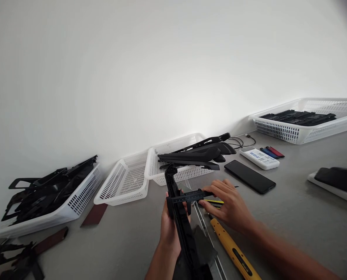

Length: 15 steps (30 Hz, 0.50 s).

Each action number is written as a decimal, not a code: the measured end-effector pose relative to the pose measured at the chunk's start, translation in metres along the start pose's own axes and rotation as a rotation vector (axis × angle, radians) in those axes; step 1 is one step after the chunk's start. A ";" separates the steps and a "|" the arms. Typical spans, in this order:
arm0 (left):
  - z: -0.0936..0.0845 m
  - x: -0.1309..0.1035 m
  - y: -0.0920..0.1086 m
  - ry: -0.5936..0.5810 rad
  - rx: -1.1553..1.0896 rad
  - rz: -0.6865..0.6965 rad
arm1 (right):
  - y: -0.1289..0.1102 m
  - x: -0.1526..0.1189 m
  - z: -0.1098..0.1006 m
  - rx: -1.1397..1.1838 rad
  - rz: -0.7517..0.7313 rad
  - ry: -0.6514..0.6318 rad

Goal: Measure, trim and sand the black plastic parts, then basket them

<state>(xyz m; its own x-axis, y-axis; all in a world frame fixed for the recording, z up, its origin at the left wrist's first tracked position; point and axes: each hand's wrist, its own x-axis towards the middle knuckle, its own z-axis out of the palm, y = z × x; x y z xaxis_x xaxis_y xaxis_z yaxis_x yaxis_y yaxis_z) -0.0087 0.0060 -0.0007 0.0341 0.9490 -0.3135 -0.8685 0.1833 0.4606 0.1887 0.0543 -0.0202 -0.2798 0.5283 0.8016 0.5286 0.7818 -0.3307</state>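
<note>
A long black plastic part (181,221) stands out from the lower middle of the view, and my left hand (169,229) is wrapped round it from behind and the left. A black caliper (191,196) lies across the part, its jaws on either side of it. My right hand (227,202) grips the caliper's right portion between thumb and fingers. Below my right hand, a yellow tool (233,249) rests on the grey table (126,241). A steel ruler-like strip (204,225) runs beside the part.
White baskets with black parts stand left (85,190), centre (152,167) and back right (302,134); another white basket (120,200) sits between two. A black phone (250,177), white device (259,157), cable (239,142) and dark red piece (94,214) lie on the table.
</note>
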 end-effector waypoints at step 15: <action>0.006 -0.002 -0.001 -0.012 0.007 -0.017 | 0.005 0.002 -0.001 -0.015 -0.028 -0.004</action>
<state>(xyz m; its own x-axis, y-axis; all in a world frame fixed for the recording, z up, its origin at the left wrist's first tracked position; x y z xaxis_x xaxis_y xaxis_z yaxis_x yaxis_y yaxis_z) -0.0050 0.0057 0.0041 0.0544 0.9487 -0.3114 -0.8645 0.2009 0.4608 0.1916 0.0586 -0.0193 -0.2979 0.5079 0.8083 0.5327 0.7911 -0.3007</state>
